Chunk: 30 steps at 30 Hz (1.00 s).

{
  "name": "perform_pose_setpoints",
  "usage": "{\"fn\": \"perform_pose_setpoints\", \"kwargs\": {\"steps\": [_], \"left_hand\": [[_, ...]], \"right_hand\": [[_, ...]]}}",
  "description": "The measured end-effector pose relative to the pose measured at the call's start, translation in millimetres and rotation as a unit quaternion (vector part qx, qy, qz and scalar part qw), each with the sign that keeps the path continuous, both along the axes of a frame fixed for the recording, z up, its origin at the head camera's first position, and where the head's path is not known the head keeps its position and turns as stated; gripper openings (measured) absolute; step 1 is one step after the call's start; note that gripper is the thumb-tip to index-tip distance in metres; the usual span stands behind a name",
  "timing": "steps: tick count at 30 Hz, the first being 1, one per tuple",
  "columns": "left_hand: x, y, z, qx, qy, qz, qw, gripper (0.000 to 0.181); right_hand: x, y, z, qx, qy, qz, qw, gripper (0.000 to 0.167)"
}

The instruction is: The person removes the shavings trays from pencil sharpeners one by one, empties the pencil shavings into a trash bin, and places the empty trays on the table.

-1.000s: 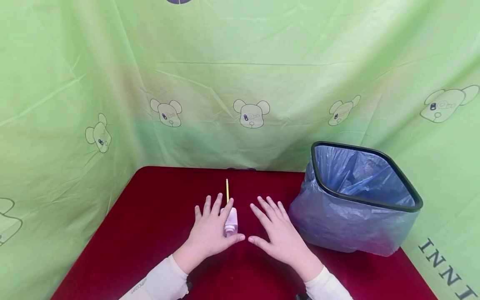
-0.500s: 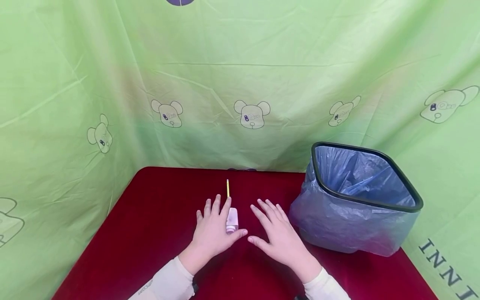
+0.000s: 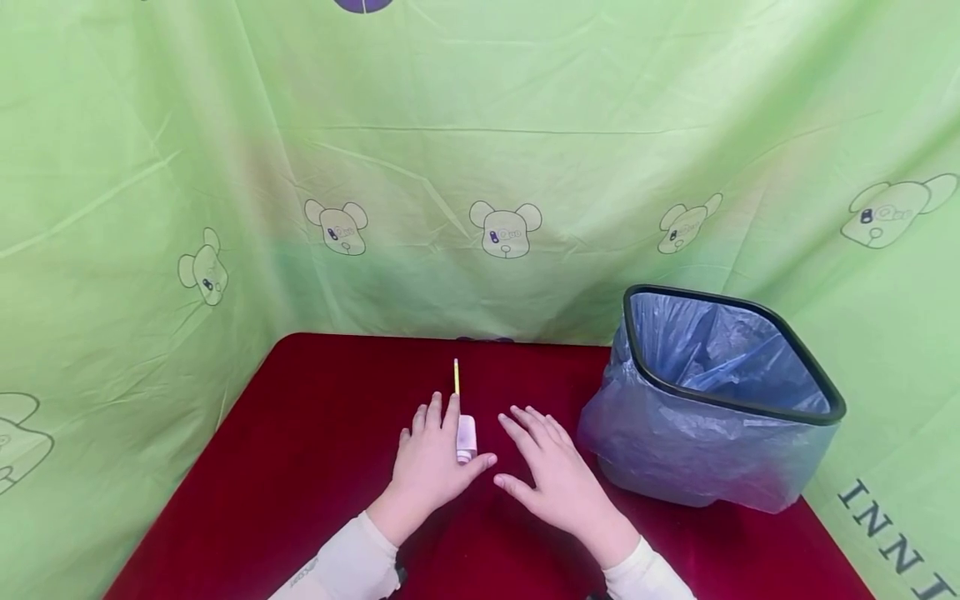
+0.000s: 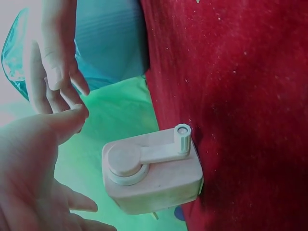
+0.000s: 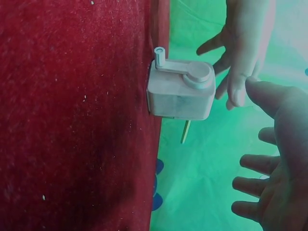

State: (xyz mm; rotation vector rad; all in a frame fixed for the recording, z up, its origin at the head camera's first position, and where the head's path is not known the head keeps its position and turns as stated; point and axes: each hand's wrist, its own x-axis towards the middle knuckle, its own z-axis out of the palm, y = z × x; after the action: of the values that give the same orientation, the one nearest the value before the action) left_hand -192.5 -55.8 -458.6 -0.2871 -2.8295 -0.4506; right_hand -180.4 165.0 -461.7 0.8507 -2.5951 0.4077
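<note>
Fingers [image 3: 434, 414] of both my hands point forward, straight and loosely spread, pinching nothing. The pale pencil sharpener [image 3: 467, 433] sits on the red worktop [image 3: 315, 417] between my left hand [image 3: 427, 462] and my right hand [image 3: 555, 475], and the left is plainly nearer. From its index finger [image 3: 452, 417] the sharpener lies just to the right, with the thumb [image 3: 480, 467] crossing near the close end; the right hand has a wider gap to cover. What matters most, I judge, is the line running straight away from me: the crank [image 4: 163, 154] faces me, its arm hanging toward the worktop, and a yellow pencil [image 3: 456, 377] extends beyond the far end, though I cannot tell whether it is inserted.
</note>
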Motion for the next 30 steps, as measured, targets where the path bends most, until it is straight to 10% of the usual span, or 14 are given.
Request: {"fn": "perform_pose_setpoints", "kwargs": {"steps": [30], "left_hand": [[-6.3,15.8,-7.8,0.020,-0.031,0.051,0.9980,0.105]], "right_hand": [[1.9,0.4,-6.1,-0.002,-0.003,0.016,0.9999,0.075]]}}
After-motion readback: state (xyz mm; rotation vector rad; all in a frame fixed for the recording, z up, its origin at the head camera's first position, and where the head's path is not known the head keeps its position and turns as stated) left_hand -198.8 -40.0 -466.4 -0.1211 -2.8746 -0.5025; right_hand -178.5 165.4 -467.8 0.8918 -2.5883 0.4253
